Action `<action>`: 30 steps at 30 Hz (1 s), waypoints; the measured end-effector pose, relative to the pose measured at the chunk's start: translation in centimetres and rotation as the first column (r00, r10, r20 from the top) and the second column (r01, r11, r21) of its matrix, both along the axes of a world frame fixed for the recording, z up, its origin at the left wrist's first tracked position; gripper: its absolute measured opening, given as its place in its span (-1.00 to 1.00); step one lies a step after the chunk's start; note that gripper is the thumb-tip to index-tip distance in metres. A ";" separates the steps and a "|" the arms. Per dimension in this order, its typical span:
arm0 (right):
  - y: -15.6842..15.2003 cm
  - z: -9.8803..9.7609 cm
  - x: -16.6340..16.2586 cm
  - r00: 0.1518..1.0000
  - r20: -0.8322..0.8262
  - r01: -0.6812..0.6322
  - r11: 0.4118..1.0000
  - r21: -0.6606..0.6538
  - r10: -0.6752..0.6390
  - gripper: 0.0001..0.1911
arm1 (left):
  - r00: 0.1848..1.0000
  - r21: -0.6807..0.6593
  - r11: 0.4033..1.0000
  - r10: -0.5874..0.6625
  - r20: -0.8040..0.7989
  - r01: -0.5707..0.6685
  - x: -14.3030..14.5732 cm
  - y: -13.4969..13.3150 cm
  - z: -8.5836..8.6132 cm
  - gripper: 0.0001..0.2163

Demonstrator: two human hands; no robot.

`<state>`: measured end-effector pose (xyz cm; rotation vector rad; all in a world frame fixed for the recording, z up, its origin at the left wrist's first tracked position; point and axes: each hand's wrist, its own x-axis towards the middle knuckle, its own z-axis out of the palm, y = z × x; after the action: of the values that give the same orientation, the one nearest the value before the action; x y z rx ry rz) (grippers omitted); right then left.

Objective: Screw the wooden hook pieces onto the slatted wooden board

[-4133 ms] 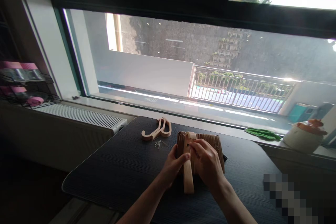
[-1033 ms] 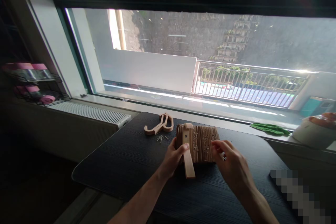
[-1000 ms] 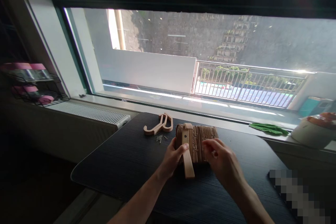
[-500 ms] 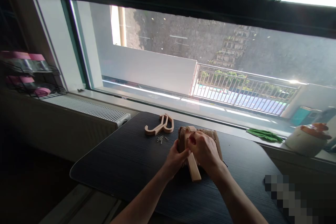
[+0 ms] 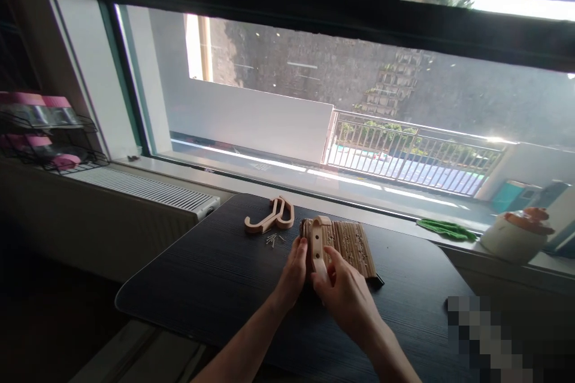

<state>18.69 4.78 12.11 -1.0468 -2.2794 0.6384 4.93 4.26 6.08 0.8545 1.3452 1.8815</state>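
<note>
A pale wooden hook (image 5: 317, 245) with two dark holes lies on a block of corrugated cardboard (image 5: 353, 245), its curved end away from me. My right hand (image 5: 344, 281) has its thumb and fingers closed around the hook's near part, which it partly hides. My left hand (image 5: 291, 272) lies along the left side of the hook and cardboard, fingers stretched out and close together. Farther left on the dark table (image 5: 211, 287) are more wooden hooks (image 5: 274, 215), overlapping each other. Several small screws (image 5: 272, 240) lie loose just in front of them.
A window sill runs behind the table, with a green cloth (image 5: 447, 229) and a white pot (image 5: 514, 238) at the right. A radiator (image 5: 144, 191) stands left of the table. Pink-lidded jars (image 5: 38, 109) sit in a wire rack. A small dark object (image 5: 377, 280) shows beside the cardboard.
My right hand has moved down the hook from near its holes to its near part, uncovering the holes. My left thumb has come off the hook's top, and the left fingers have straightened.
</note>
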 end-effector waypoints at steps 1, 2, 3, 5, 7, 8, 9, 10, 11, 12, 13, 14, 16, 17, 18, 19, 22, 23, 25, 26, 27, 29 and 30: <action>0.3 -0.4 -0.1 1.000 -0.017 0.018 0.999 -0.028 -0.019 -0.48 | 1.000 0.015 1.000 0.001 -0.018 0.000 0.0 0.0 0.0 -0.57; 0.8 -0.8 0.0 0.998 -0.043 0.031 0.998 -0.063 -0.033 -0.53 | 0.999 0.022 1.000 0.010 -0.042 -0.009 0.0 0.0 0.1 -0.56; 1.2 -1.1 0.1 0.996 -0.079 0.026 0.995 -0.098 -0.034 -0.57 | 0.997 0.022 1.000 0.023 -0.074 -0.022 0.1 -0.1 0.2 -0.54; 2.0 -1.5 0.6 0.983 -0.181 -0.008 0.984 -0.178 -0.025 -0.61 | 0.984 0.012 0.999 0.044 -0.175 -0.042 0.1 -0.2 0.3 -0.50; 2.5 -1.6 1.2 0.954 -0.298 -0.079 0.948 -0.310 -0.018 -0.62 | 0.959 0.001 0.999 0.040 -0.282 -0.041 0.1 -0.2 0.3 -0.51; 2.6 -1.4 1.4 0.935 -0.352 -0.123 0.910 -0.397 -0.027 -0.60 | 0.946 0.000 0.999 0.049 -0.321 -0.052 0.1 -0.2 0.3 -0.53; 2.6 -1.2 1.6 0.913 -0.404 -0.164 0.862 -0.479 -0.051 -0.58 | 0.935 -0.001 0.998 0.064 -0.349 -0.068 0.1 -0.1 0.3 -0.55; 2.6 -0.9 1.8 0.889 -0.449 -0.197 0.816 -0.544 -0.085 -0.54 | 0.926 -0.004 0.996 0.079 -0.368 -0.087 0.2 -0.1 0.2 -0.57; 2.7 -0.5 1.9 0.865 -0.486 -0.221 0.779 -0.587 -0.121 -0.50 | 0.920 -0.005 0.995 0.093 -0.381 -0.102 0.2 0.0 0.2 -0.58; 2.7 -0.1 1.9 0.843 -0.517 -0.234 0.764 -0.601 -0.149 -0.47 | 0.916 -0.003 0.994 0.101 -0.389 -0.111 0.2 0.0 0.2 -0.59; 2.8 0.3 1.9 0.830 -0.535 -0.242 0.763 -0.599 -0.157 -0.47 | 0.914 0.003 0.994 0.103 -0.393 -0.111 0.2 0.0 0.2 -0.59; 2.9 0.6 1.8 0.829 -0.539 -0.247 0.766 -0.594 -0.150 -0.47 | 0.914 0.010 0.995 0.096 -0.394 -0.101 0.2 -0.1 0.2 -0.60; 2.9 0.9 1.5 0.844 -0.522 -0.251 0.772 -0.583 -0.120 -0.49 | 0.919 0.028 0.997 0.073 -0.388 -0.068 0.0 -0.1 0.2 -0.61; 2.8 0.8 1.3 0.852 -0.513 -0.252 0.773 -0.582 -0.108 -0.50 | 0.921 0.038 0.998 0.060 -0.384 -0.050 0.0 -0.1 0.2 -0.62; 2.6 0.7 1.1 0.855 -0.509 -0.255 0.772 -0.582 -0.101 -0.50 | 0.924 0.043 0.998 0.049 -0.378 -0.036 -0.1 0.0 0.1 -0.64; 2.3 0.5 0.8 0.854 -0.513 -0.269 0.765 -0.585 -0.092 -0.51 | 0.928 0.043 0.999 0.040 -0.370 -0.026 -0.2 0.1 0.0 -0.65; 1.3 -0.2 0.1 0.836 -0.544 -0.342 0.714 -0.611 -0.066 -0.53 | 0.949 0.028 1.000 0.000 -0.316 0.009 -0.5 0.3 -0.1 -0.67; 1.1 -0.4 0.0 0.831 -0.552 -0.355 0.702 -0.617 -0.065 -0.53 | 0.957 0.028 0.999 -0.012 -0.288 0.021 -0.6 0.3 0.0 -0.67; 0.9 -0.6 -0.1 0.835 -0.544 -0.342 0.700 -0.627 -0.078 -0.54 | 0.972 0.043 0.998 -0.033 -0.233 0.044 -0.6 0.1 0.1 -0.66; 0.9 -0.6 0.0 0.846 -0.526 -0.320 0.705 -0.633 -0.089 -0.55 | 0.978 0.051 0.998 -0.037 -0.207 0.048 -0.5 0.0 0.2 -0.67; 1.0 -0.7 0.1 0.861 -0.500 -0.294 0.709 -0.641 -0.096 -0.56 | 0.982 0.056 0.997 -0.034 -0.185 0.045 -0.4 0.0 0.2 -0.68; 1.2 -0.7 0.6 0.896 -0.437 -0.257 0.711 -0.654 -0.079 -0.60 | 0.985 0.048 0.998 -0.025 -0.168 0.034 -0.2 -0.2 0.3 -0.71; 1.4 -0.7 0.9 0.913 -0.406 -0.253 0.714 -0.653 -0.047 -0.62 | 0.985 0.037 0.999 -0.021 -0.172 0.028 -0.2 -0.2 0.2 -0.73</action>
<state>19.56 6.19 11.44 -0.9699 -1.7461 1.6948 4.78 4.06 6.30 1.0686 1.3965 1.8551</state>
